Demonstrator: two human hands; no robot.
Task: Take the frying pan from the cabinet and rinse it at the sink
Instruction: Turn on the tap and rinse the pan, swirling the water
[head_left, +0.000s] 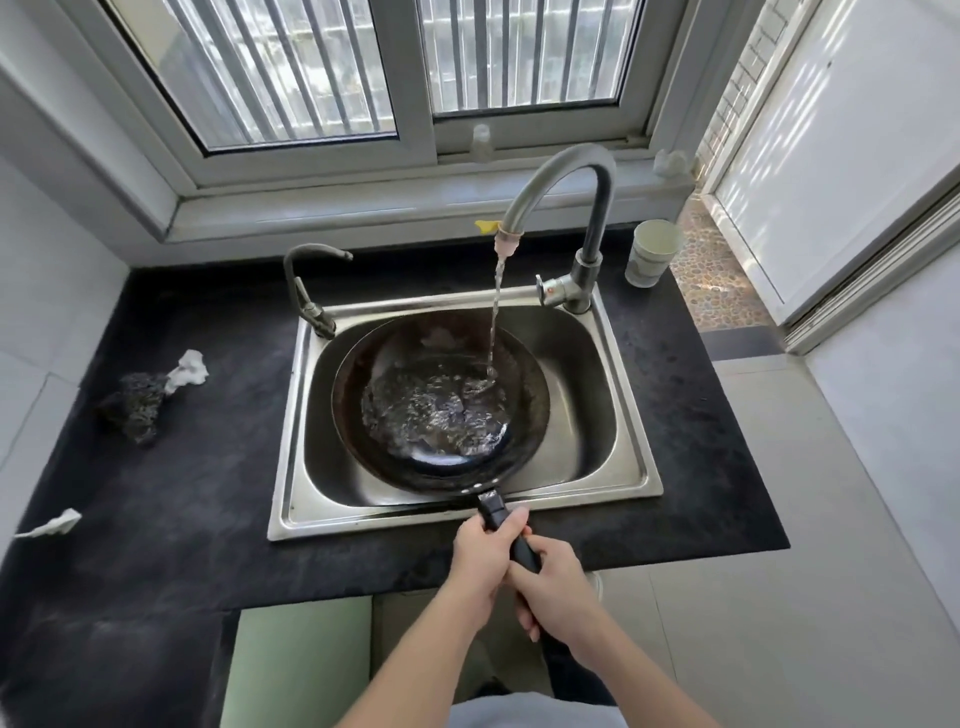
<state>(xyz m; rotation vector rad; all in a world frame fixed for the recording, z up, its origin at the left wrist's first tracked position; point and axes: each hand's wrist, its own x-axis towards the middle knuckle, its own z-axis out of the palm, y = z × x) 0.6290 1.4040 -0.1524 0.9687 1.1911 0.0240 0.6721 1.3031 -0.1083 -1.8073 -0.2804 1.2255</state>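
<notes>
1. A torn scrap of paper (52, 522) lies at the left edge of the dark counter (156, 519), well apart from the work.
2. Further in, near the counter's back-left part, a dark scrubber (136, 408) sits touching a crumpled white tissue (188, 370). Neither is in use, probably set aside within reach for scrubbing.
3. A small tap (311, 291) stands at the back-left corner of the sink (467, 514). No water comes from it.
4. The frying pan (441, 405) is down inside the sink, filling most of the basin, with water pooled and rippling across its bottom. Its handle (498, 512) sticks out over the front rim toward the person.
5. The left hand (480, 561) is curled round the handle nearest the pan.
6. The right hand (558, 587) wraps the handle just behind it. I judge that two hands share the load because a pan with water in it is heavy and needs steadying.
7. The big tap (561, 176) at the sink's back-right corner arches left, so its stream (496, 317) falls inside the pan's right side. The rinse is under way.
8. A paper cup (652, 252) stands at the counter's back-right corner, clear of splashes.
</notes>
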